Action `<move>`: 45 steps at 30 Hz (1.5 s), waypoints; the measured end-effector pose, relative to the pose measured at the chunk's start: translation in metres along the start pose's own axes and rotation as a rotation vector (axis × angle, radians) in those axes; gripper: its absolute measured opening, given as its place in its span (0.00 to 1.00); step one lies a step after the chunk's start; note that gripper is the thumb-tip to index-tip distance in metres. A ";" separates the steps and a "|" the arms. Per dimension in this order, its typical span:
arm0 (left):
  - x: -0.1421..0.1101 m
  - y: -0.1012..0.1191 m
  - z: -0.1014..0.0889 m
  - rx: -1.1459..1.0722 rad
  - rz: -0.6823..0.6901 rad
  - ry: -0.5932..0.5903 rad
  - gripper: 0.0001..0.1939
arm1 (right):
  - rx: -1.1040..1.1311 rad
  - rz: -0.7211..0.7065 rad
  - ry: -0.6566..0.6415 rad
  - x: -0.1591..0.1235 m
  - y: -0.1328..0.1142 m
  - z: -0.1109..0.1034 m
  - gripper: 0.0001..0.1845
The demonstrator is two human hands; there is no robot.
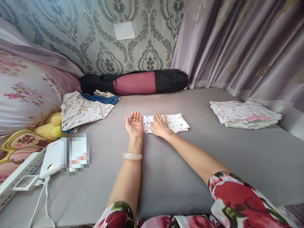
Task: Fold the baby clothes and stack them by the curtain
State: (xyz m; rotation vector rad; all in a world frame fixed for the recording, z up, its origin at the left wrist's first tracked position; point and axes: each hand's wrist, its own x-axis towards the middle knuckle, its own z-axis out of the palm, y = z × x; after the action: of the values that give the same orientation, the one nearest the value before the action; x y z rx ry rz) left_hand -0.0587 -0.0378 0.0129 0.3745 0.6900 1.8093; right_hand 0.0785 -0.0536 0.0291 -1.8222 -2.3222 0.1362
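Observation:
A small white cloth garment with a tiny scattered print [177, 123] lies folded flat on the grey sheet [175, 177]. My right hand [160, 125] rests palm down on its left part, fingers stretched out and somewhat spread. Just left of the cloth is my left hand [134, 125], palm up and fingers extended, with nothing in it. Whether its edge touches the cloth I cannot tell. A pale bangle [132, 156] circles my left wrist.
Folded printed clothes [247, 114] are stacked at the right. Loose garments [85, 109] lie at the left by a floral pillow [21, 91]. A power strip [21, 174] and white power bank [53, 156] with cables sit front left. A long rolled bag [135, 83] lies along the wall.

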 end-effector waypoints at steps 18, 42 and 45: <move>0.001 0.003 -0.004 -0.018 0.014 -0.022 0.21 | 0.100 -0.061 0.047 0.011 -0.024 0.015 0.31; -0.017 0.002 0.023 0.106 -0.153 -0.161 0.20 | 0.086 -0.132 0.030 -0.008 0.021 -0.004 0.30; -0.020 0.001 0.027 0.162 -0.154 -0.192 0.20 | 0.070 -0.119 0.016 -0.010 0.023 0.002 0.29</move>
State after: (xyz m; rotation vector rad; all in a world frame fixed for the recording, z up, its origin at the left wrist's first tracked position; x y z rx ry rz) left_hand -0.0373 -0.0496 0.0356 0.5790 0.7121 1.5541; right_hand 0.1021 -0.0583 0.0224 -1.6421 -2.3761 0.1824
